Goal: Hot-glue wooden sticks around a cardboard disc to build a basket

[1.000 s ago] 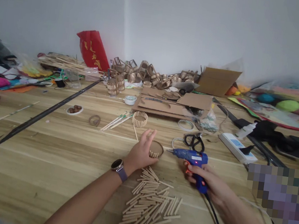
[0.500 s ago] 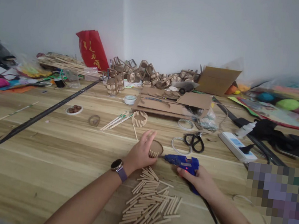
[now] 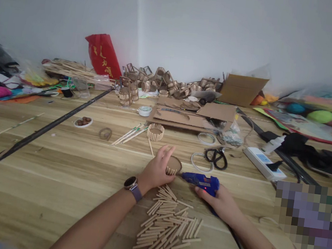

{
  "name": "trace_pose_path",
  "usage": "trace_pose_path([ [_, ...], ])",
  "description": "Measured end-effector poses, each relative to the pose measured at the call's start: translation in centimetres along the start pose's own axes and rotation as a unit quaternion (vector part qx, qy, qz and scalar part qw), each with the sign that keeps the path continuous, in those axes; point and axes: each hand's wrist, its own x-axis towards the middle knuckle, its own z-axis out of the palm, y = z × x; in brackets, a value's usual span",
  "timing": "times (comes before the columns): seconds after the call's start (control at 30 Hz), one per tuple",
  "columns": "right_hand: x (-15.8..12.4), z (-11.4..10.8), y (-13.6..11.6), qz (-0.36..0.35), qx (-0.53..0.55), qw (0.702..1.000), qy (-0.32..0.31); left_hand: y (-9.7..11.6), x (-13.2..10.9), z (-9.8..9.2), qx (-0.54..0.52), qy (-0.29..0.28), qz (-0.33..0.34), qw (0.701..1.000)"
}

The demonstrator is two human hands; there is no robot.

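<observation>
My left hand [image 3: 159, 167] is closed around the near left edge of a round cardboard base [image 3: 174, 163], which has a few short wooden sticks standing along its front rim. In my right hand [image 3: 220, 200] is a blue glue gun [image 3: 205, 181] with a red light glowing on it. Its nozzle touches or nearly touches the rim beside my left thumb; which, I cannot tell. A loose pile of short wooden sticks [image 3: 167, 227] lies just below both hands. Behind my left hand stands a finished-looking ring of sticks on a base [image 3: 155, 133].
Scissors [image 3: 216, 157] and a white ring [image 3: 199, 161] lie behind the glue gun. At right is a power strip [image 3: 263, 163]. Cardboard sheets [image 3: 175, 119] and several small stick buckets [image 3: 159, 80] fill the back. A dish of brown beads [image 3: 83, 122] sits left.
The glue gun has tilted and shifted slightly left and down with my right hand. My left hand and the base hold nearly the same position.
</observation>
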Motion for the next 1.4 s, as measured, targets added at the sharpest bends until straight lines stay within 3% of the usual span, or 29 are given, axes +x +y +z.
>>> trace_pose_path([
  [1.4, -0.01, 0.34, -0.54, 0.004, -0.055, 0.998, 0.009, -0.24, 0.07, 0.21, 0.017, 0.0, 0.003, 1.0],
])
